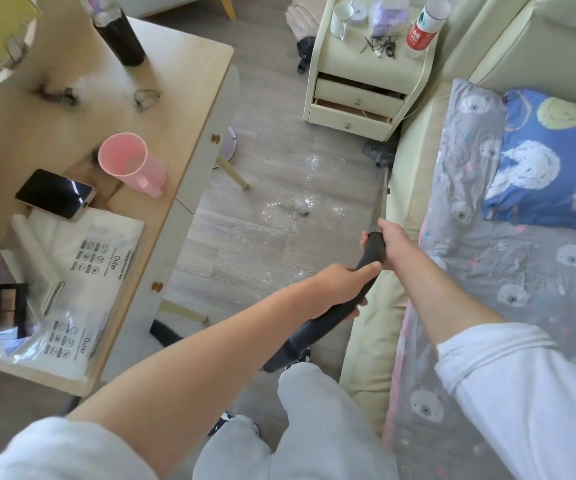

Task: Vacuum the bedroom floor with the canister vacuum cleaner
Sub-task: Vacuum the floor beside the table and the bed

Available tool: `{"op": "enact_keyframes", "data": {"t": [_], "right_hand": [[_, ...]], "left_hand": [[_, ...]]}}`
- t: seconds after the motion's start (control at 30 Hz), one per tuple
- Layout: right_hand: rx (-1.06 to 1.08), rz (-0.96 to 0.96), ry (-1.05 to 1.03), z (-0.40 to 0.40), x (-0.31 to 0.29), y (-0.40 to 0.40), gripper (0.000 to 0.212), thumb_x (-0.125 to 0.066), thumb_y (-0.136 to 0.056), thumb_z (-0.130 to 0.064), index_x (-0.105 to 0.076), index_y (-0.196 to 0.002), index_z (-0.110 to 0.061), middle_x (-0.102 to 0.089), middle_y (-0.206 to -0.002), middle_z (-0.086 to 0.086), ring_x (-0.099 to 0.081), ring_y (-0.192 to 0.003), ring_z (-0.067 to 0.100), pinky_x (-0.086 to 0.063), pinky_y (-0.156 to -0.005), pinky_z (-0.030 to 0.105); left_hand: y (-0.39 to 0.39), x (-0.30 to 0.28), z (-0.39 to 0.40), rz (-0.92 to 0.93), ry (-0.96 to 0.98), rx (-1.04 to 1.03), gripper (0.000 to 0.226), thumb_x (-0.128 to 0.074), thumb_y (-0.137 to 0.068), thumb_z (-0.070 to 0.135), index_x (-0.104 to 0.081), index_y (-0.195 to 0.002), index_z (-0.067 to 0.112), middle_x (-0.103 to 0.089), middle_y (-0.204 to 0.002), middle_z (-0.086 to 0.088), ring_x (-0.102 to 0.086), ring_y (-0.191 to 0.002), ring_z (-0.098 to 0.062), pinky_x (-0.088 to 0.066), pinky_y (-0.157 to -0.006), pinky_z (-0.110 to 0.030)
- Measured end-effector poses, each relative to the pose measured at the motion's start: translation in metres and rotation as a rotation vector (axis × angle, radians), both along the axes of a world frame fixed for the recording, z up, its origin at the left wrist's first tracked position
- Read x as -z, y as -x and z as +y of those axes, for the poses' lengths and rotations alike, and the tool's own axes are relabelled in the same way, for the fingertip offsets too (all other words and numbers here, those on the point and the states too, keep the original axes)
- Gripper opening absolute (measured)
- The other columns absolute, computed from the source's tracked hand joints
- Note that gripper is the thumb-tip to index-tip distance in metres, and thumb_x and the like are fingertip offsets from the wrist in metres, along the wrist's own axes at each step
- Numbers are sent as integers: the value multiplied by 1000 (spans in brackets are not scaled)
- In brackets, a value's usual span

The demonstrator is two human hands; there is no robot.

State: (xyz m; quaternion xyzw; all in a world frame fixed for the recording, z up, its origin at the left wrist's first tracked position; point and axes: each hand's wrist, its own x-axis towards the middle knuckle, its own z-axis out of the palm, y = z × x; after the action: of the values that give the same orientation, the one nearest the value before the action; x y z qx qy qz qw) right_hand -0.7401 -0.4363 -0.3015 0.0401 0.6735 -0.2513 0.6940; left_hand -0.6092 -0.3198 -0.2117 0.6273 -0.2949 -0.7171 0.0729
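Head view: we see both hands wrapped round a curved, matte-black vacuum handle [355,285] — left hand [338,292] low, right hand [392,242] at its upper end, fingers curled tight — held over grey wood-grain floor [245,237] strewn with glittering debris [297,206]. A pale wooden surface [182,98] bearing a pink plastic cup [130,164] stands left; the quilted bed [521,271] lies right.
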Motion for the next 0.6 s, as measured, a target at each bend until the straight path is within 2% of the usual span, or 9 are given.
{"op": "enact_keyframes", "data": {"t": [0.13,0.2,0.3,0.37,0.53,0.6], "right_hand": [[-47,60,14,-22,8,13,36,-54,-97,-36,-46,-122,-10,-54,-76,8,-53,-56,14,-47,-40,20],[-50,90,16,-15,8,11,35,-56,-97,-35,-47,-123,-12,-54,-78,8,-52,-56,13,-47,-40,20],[-53,107,14,4,6,1,26,-57,-97,-31,-45,-110,-12,-51,-76,7,-49,-53,15,-46,-39,21],[-51,95,1,19,2,-11,24,-58,-97,-29,-43,-101,-10,-49,-74,7,-47,-50,16,-46,-38,21],[-57,55,-16,70,-12,-44,29,-56,-98,-28,-39,-88,-7,-49,-73,10,-47,-40,16,-46,-36,21],[-48,35,-8,99,-17,-61,29,-54,-99,-28,-38,-86,-7,-48,-72,10,-48,-42,16,-47,-35,21]], "left_hand": [[15,5,-20,40,-17,6,54,-57,-90,66,-64,-103,14,-72,-57,6,-66,-43,-13,-51,-42,-22],[14,7,-14,44,-27,-5,53,-58,-90,64,-64,-102,13,-71,-57,6,-66,-43,-13,-51,-43,-23],[8,7,10,53,-68,-52,56,-58,-91,62,-66,-107,9,-70,-64,1,-63,-41,-16,-51,-45,-22],[-2,6,29,71,-69,-116,53,-58,-91,60,-67,-102,9,-67,-60,0,-59,-41,-19,-48,-43,-22],[-38,-10,77,110,-159,-194,45,-58,-89,57,-65,-92,13,-63,-58,-2,-56,-42,-21,-47,-46,-23],[-57,-17,103,137,-211,-182,45,-58,-89,57,-63,-92,13,-62,-60,-3,-54,-43,-22,-46,-46,-23]]}}
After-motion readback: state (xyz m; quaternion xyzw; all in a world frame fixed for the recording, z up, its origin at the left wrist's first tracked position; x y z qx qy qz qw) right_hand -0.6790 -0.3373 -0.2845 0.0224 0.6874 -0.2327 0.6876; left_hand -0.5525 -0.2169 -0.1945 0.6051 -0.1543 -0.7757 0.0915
